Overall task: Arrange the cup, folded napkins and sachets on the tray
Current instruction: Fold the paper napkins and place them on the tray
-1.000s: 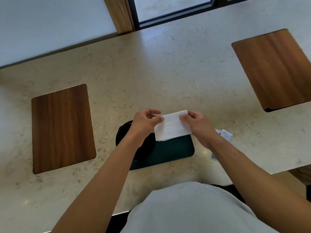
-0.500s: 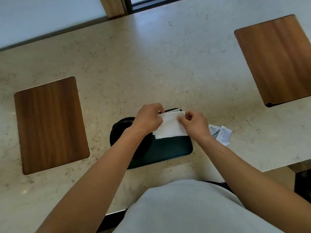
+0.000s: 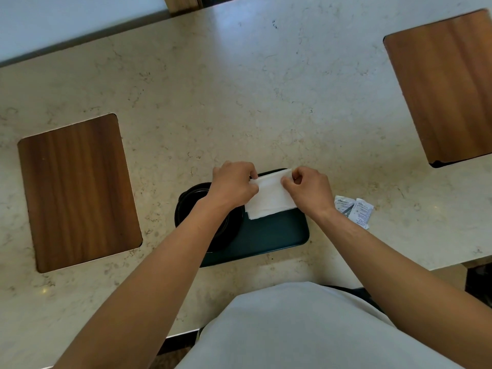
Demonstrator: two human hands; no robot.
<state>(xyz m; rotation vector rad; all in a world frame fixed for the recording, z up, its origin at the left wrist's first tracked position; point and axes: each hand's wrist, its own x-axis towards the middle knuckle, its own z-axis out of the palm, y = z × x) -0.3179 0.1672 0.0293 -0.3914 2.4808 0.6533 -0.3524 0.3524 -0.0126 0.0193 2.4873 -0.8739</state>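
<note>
A dark green tray (image 3: pixel 269 239) lies on the marble counter in front of me. A folded white napkin (image 3: pixel 270 199) rests over the tray's far part. My left hand (image 3: pixel 233 183) pinches its far left corner. My right hand (image 3: pixel 308 189) pinches its far right corner. A black cup (image 3: pixel 191 206) stands at the tray's left end, mostly hidden under my left forearm. Two white sachets (image 3: pixel 354 210) lie on the counter just right of the tray, beside my right wrist.
The beige marble counter (image 3: pixel 239 102) has a wooden inlay panel at the left (image 3: pixel 77 190) and another at the far right (image 3: pixel 447 89). The counter's near edge runs just in front of my body. A wall and a window frame lie beyond the far edge.
Both hands have lowered the napkin from above the tray down onto its far part, with the hands drawing closer together. The camera view has shifted slightly.
</note>
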